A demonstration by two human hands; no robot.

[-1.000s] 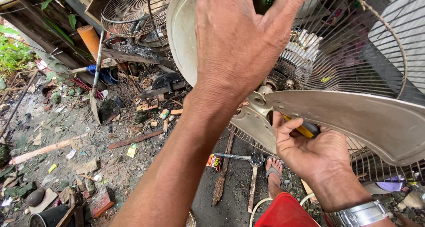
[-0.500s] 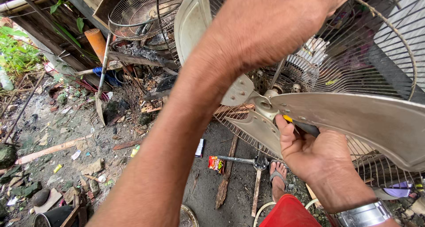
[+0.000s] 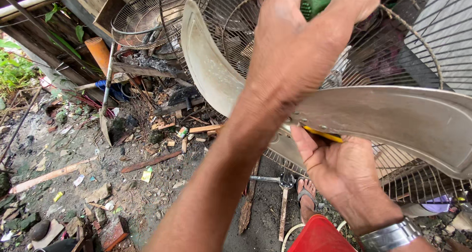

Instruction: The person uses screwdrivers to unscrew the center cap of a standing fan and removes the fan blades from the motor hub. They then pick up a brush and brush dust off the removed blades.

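A large metal fan fills the upper right, with one grey blade (image 3: 393, 119) reaching right and another blade (image 3: 206, 65) pointing up and left. Behind them is its wire guard (image 3: 393, 50). My left hand (image 3: 300, 41) reaches up across the hub, closed around a green-handled tool (image 3: 312, 6) whose tip is hidden. My right hand (image 3: 344, 173), with a metal watch on the wrist, sits just under the right blade. It grips a yellow-handled tool (image 3: 322, 134) that points towards the hub.
A second wire fan guard (image 3: 142, 16) and an orange pipe (image 3: 98, 53) lean at the back left. Scrap wood, a long stick (image 3: 49, 173) and litter cover the dirt ground. A sandalled foot (image 3: 307, 198), a metal tool (image 3: 275, 179) and a red object (image 3: 319, 237) lie below.
My left hand has risen towards the top of the view, still on the green handle. The upper-left blade shows more fully now. My right hand stays under the right blade.
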